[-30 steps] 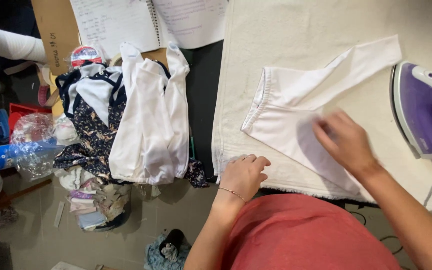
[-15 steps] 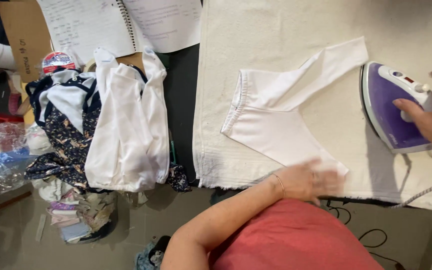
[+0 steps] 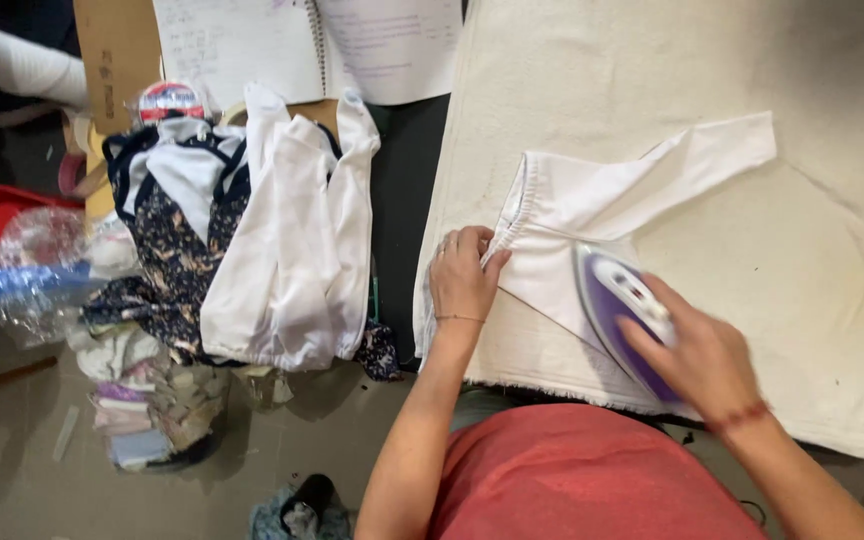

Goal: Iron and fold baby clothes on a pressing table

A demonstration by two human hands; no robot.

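A small white garment [image 3: 592,195] lies flat on a cream padded ironing cloth [image 3: 712,80], one leg stretched up to the right. My left hand [image 3: 464,275] pinches and holds down the garment's waistband edge at its left side. My right hand [image 3: 697,355] grips a purple and white iron [image 3: 614,305], which rests sole-down on the lower part of the garment, just right of my left hand.
A heap of white and dark floral clothes [image 3: 252,240] lies to the left of the cloth. An open spiral notebook [image 3: 312,45] sits at the top. Clear plastic bags [image 3: 32,265] and folded fabric scraps [image 3: 152,410] lie at the far left on the floor.
My right hand took the iron from the right side and brought it onto the garment. My left hand shifted from the garment's lower part to its waistband.
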